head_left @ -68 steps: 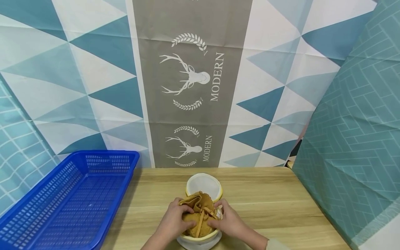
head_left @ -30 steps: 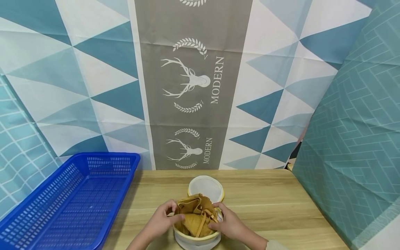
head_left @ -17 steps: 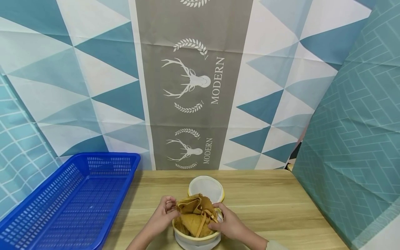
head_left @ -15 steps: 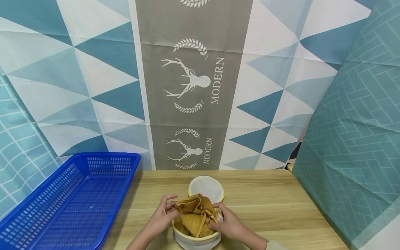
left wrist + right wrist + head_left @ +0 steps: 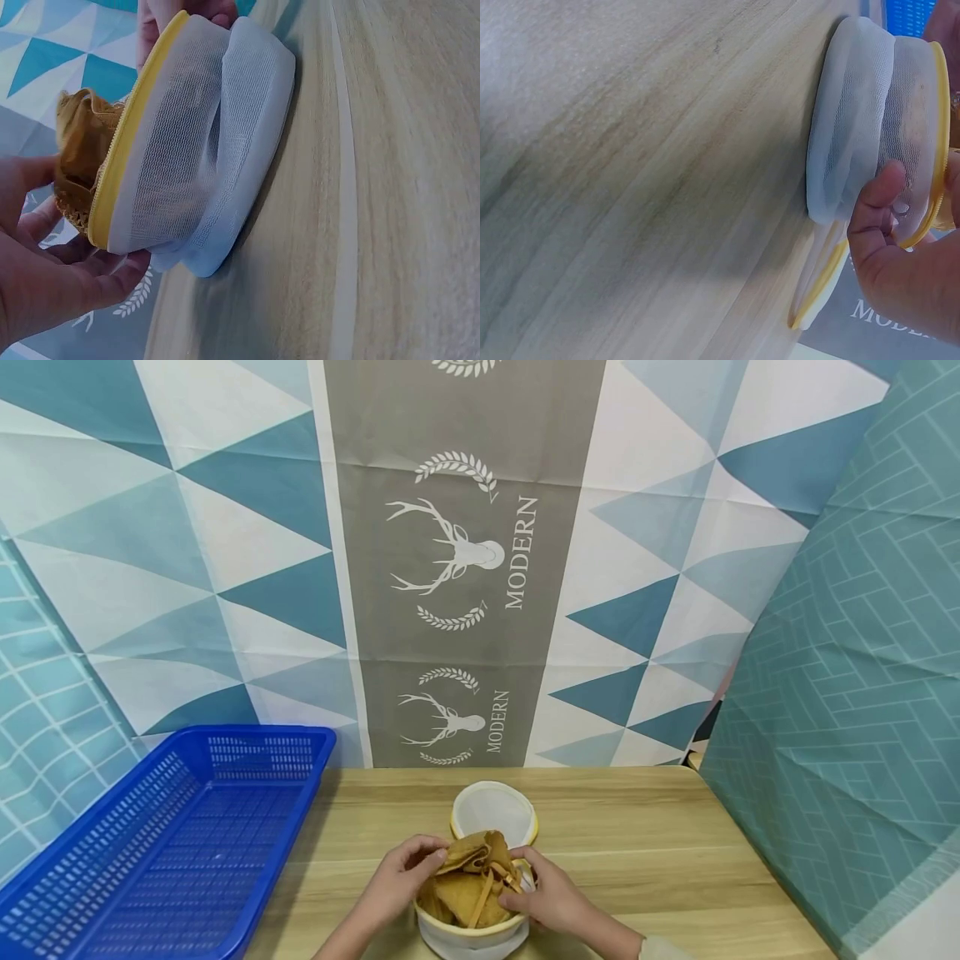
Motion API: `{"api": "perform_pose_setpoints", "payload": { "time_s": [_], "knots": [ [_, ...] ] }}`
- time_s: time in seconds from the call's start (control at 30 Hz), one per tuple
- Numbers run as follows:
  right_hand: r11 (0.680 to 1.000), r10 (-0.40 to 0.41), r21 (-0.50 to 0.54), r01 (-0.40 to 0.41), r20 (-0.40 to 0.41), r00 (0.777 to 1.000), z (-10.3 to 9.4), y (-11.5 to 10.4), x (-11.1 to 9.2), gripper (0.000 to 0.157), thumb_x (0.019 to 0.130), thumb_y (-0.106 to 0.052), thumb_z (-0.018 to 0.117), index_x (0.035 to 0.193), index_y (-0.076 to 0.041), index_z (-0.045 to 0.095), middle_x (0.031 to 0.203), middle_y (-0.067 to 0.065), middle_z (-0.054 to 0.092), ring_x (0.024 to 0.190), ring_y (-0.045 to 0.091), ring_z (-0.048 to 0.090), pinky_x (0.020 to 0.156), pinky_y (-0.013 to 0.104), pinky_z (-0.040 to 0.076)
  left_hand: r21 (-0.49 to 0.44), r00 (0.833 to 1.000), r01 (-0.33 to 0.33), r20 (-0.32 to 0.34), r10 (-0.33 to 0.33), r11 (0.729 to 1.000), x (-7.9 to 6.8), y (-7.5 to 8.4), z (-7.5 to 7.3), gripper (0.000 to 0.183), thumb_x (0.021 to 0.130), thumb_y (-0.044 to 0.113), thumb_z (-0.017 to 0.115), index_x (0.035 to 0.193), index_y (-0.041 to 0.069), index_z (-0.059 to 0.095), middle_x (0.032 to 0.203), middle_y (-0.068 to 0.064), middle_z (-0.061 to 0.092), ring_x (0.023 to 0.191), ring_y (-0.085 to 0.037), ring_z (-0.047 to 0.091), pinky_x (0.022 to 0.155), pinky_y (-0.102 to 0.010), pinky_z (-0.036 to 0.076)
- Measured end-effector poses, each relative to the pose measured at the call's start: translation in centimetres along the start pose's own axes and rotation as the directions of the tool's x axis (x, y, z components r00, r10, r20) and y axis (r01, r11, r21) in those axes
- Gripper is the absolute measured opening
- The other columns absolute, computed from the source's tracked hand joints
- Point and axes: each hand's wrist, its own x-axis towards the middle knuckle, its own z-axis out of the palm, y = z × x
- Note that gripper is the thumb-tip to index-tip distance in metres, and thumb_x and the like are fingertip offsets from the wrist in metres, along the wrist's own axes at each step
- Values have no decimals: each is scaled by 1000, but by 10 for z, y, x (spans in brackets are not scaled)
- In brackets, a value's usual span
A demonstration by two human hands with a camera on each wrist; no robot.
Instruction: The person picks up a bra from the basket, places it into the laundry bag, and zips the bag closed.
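Wooden table (image 5: 637,827), patterned wall cloth (image 5: 465,639) with deer heads behind it, teal cloth (image 5: 847,693) hanging along the right. Blue basket (image 5: 217,860) at the left, well apart from the work. Round white lid (image 5: 492,812) lies just behind the mesh bag (image 5: 476,942), its near edge hidden by the brown cloth (image 5: 467,893). The cloth sits inside the bag, bunched, its top standing above the rim, a narrow strap (image 5: 482,900) running down its front. Right hand (image 5: 555,893) covers part of the rim on its side; pale sleeve (image 5: 663,948) at that wrist.

From the head, the left hand (image 5: 401,875) pinches a fold of the cloth between thumb and forefinger. The right hand grips the bag's side, thumb over the rim, fingers outside.

Left wrist view adds the yellow zip (image 5: 124,146) round the rim, the see-through wall and the bag's base against the table; the left hand's lower fingers reach along the outside, under the rim. Right wrist view shows a fingertip of the right hand against the mesh. Inner contact there is poorly seen, perhaps thumb on cloth.

Half a second ago the left fingers were spread by the cloth's edge, its top gaping; now that flap is folded inward. Right hand, lid and basket look unmoved.
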Motion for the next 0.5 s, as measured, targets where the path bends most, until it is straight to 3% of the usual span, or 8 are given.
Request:
{"api": "perform_pose_setpoints", "payload": {
  "time_s": [0.1,0.2,0.37,0.5],
  "knots": [
    [1000,5,19,-4,-8,1000,1,0,1,48,86,-30,67,128,-14,49,53,-2,45,38,7,39,38,20,35,16,999,-10,36,9,1000,0,-1,1,27,88,25,65,106,4,64,110,-10,64,102,-22,58,77,-25,49],
    [999,16,36,-15,-48,999,3,-2,2,40,94,-35,53,127,-11,51,59,1,46,39,9,43,37,22,37,64,998,-20,63,16,998,0,-2,1,25,84,23,69,101,5,63,110,-9,62,105,-26,56,78,-31,49],
    [998,63,20,-61,-115,991,5,-7,4,57,97,-56,32,109,-6,55,67,3,46,41,13,46,36,24,39,140,996,-45,80,34,989,-2,-2,2,21,80,17,73,96,8,63,111,-7,60,107,-25,54,85,-37,45],
    [994,104,-14,-107,-136,985,6,-12,7,63,91,-67,31,101,-9,55,64,4,48,40,13,45,35,24,39,180,994,-82,82,69,980,-3,-1,3,19,77,13,74,92,11,63,111,-7,61,109,-27,53,91,-45,45]
  ]
}}
